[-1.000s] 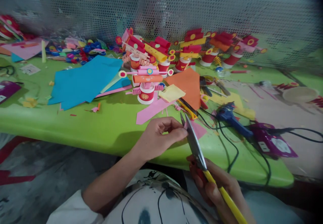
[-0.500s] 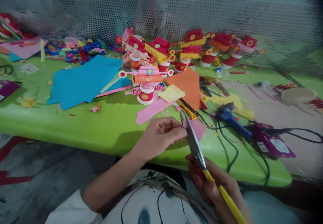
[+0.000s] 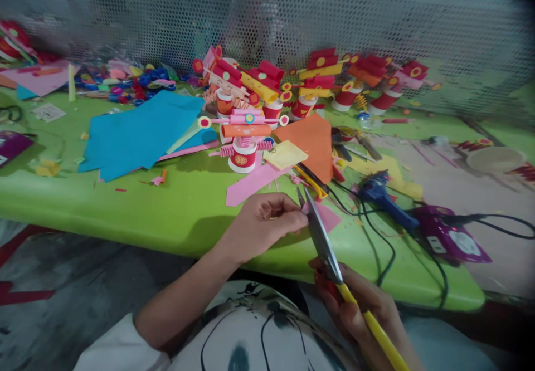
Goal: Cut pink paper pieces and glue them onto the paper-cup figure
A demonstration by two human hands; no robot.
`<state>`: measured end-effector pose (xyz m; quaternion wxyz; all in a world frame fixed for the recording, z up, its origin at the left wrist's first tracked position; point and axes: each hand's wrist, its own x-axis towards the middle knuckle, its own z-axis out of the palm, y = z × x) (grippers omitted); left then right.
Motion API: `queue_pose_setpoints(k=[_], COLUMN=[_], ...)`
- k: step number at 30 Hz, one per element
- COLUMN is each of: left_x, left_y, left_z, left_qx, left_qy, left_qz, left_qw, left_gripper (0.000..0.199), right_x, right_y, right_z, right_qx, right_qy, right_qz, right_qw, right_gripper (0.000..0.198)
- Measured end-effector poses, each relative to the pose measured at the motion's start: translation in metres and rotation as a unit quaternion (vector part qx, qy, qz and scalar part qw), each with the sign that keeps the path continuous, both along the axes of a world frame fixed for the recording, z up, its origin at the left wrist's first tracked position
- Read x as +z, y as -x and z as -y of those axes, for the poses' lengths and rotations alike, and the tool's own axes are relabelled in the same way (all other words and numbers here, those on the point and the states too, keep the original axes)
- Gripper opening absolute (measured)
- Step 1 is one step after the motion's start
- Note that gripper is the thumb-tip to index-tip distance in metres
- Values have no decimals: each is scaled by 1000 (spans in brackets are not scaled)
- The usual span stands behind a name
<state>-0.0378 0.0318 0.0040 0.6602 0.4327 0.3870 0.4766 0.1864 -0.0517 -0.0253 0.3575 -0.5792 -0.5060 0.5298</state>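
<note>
My right hand (image 3: 355,304) is closed round the yellow handles of a pair of scissors (image 3: 322,243), whose blades point up and away, slightly parted at the tips. My left hand (image 3: 267,226) pinches a small piece of pink paper (image 3: 306,208) beside the blade tips; much of that piece is hidden by fingers and blades. Just beyond lies a pink paper strip (image 3: 246,186) with a pointed end. A paper-cup figure (image 3: 243,156) with pink coiled arms and an orange roll stands behind my left hand, upright on the green table (image 3: 167,204).
Blue sheets (image 3: 137,131) lie at left, an orange sheet (image 3: 311,145) at centre. A blue glue gun (image 3: 387,198) with black cables and a purple box (image 3: 451,234) sit at right. Several red cup figures (image 3: 303,106) line the back before a perforated metal screen (image 3: 376,20).
Hardly anything differs. The view has shifted very slightly, and both hands keep their hold on the pink paper and the scissors.
</note>
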Motion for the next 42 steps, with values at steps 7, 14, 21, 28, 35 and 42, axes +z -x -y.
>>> queue_pose_setpoints(k=[7, 14, 21, 28, 35, 42], left_x=[1, 2, 6, 5, 6, 9], left_y=[5, 6, 5, 4, 5, 11], left_z=[1, 3, 6, 7, 6, 3], left_qx=[8, 37, 63, 86, 77, 51], left_qy=[-30, -99, -124, -124, -125, -102], left_qz=[-13, -69, -98, -118, -116, -114], left_qw=[999, 992, 985, 981, 982, 987], left_gripper=[17, 14, 11, 10, 9, 8], right_x=[2, -2, -8, -5, 1, -2], right_y=[-1, -10, -19, -15, -10, -21], right_z=[1, -2, -6, -7, -2, -7], right_qx=[-1, 34, 68, 76, 23, 87], right_qy=[-10, -22, -40, -33, -18, -14], right_qz=[-8, -1, -2, 0, 22, 5], right_qw=[1000, 999, 997, 997, 999, 996], right_gripper=[65, 60, 56, 57, 65, 65])
